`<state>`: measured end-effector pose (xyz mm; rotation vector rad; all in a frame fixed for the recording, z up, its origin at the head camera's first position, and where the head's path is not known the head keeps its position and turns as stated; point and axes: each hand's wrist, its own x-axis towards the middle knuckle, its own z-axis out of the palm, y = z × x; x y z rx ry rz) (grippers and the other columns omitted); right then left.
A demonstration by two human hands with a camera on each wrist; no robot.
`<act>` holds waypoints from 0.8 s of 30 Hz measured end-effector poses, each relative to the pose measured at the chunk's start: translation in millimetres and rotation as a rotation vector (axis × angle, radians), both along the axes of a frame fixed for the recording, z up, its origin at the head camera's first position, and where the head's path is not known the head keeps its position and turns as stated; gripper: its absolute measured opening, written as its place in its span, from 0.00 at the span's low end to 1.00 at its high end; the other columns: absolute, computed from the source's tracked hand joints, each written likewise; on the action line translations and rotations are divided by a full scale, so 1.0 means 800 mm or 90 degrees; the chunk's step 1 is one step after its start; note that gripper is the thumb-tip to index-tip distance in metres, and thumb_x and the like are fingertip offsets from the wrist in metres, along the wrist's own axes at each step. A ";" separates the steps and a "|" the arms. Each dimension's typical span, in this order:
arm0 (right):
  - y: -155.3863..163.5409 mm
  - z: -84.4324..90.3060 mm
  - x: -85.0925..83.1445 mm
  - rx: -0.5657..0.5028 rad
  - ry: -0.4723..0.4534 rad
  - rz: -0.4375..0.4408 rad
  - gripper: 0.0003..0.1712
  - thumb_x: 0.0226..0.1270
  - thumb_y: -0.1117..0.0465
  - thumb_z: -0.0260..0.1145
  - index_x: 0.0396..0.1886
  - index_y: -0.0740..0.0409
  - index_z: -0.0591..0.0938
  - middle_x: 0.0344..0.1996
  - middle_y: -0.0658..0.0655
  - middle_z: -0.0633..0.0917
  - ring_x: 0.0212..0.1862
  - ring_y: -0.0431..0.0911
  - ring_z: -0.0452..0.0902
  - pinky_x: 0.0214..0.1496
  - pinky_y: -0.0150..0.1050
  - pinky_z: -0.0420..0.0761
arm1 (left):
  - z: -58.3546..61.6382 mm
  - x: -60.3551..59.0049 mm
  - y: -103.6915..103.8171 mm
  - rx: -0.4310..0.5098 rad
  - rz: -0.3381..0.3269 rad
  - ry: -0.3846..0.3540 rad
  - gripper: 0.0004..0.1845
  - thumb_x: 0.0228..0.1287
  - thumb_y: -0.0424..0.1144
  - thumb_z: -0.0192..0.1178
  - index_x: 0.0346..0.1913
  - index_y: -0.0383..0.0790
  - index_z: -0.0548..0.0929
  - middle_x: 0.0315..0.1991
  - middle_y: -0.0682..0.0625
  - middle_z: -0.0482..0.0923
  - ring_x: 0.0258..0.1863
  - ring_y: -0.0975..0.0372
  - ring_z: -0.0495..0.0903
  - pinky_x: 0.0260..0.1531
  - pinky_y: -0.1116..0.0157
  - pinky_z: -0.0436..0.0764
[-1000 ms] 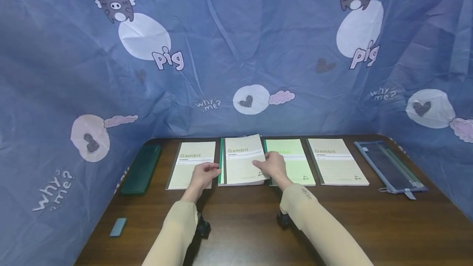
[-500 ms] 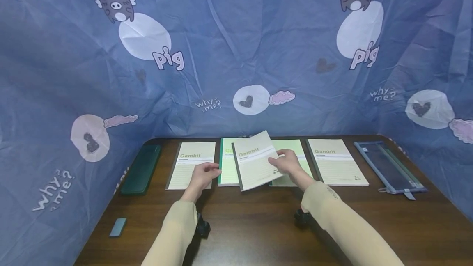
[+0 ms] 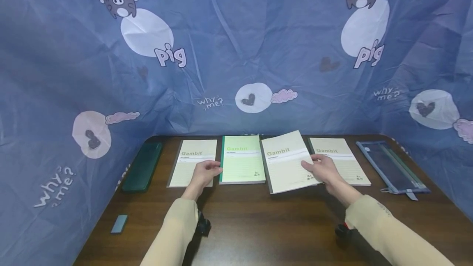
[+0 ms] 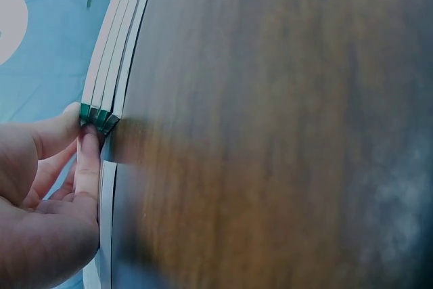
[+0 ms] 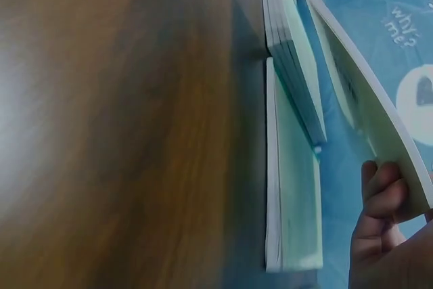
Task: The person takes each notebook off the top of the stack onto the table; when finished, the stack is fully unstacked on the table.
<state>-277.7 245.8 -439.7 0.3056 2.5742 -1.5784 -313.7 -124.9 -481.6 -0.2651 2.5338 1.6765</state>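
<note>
My right hand (image 3: 321,169) grips a cream Gambit notebook (image 3: 286,161) by its right edge, thumb on the cover. The notebook is tilted and raised, its underside showing in the right wrist view, where it stands apart from the green notebooks. It overlaps a notebook lying beneath it, which it mostly hides in the head view. My left hand (image 3: 204,175) rests its fingertips at the green spine of a stack of notebooks (image 3: 243,159), whose top cover is light green. In the left wrist view, the thumb and forefinger (image 4: 88,160) touch the stack's spine end.
Cream notebooks lie at left (image 3: 188,167) and right (image 3: 347,165) of the row. A dark green case (image 3: 142,167) and a small blue-grey block (image 3: 119,224) are on the table's left. A blue mesh pouch (image 3: 395,169) lies far right. A blue curtain (image 3: 207,52) hangs behind.
My right hand has lifted the cream notebook off the green stack and carried it right, uncovering the light green cover. My left hand has stayed at the spine.
</note>
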 end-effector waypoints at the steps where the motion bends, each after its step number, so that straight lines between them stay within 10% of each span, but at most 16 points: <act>1: 0.008 -0.001 0.006 -0.001 -0.003 -0.006 0.40 0.72 0.50 0.62 0.70 0.74 0.62 0.42 0.63 0.85 0.34 0.46 0.83 0.37 0.37 0.80 | 0.000 0.001 0.000 0.001 0.000 0.001 0.17 0.66 0.38 0.65 0.56 0.36 0.83 0.52 0.41 0.81 0.55 0.49 0.77 0.59 0.50 0.73; 24: 0.141 -0.015 0.129 -0.010 -0.103 -0.052 0.56 0.69 0.39 0.63 0.74 0.76 0.50 0.33 0.48 0.87 0.32 0.48 0.85 0.34 0.40 0.82 | 0.005 0.005 -0.001 0.012 -0.006 0.004 0.16 0.65 0.35 0.66 0.55 0.34 0.84 0.47 0.43 0.82 0.50 0.52 0.78 0.54 0.54 0.76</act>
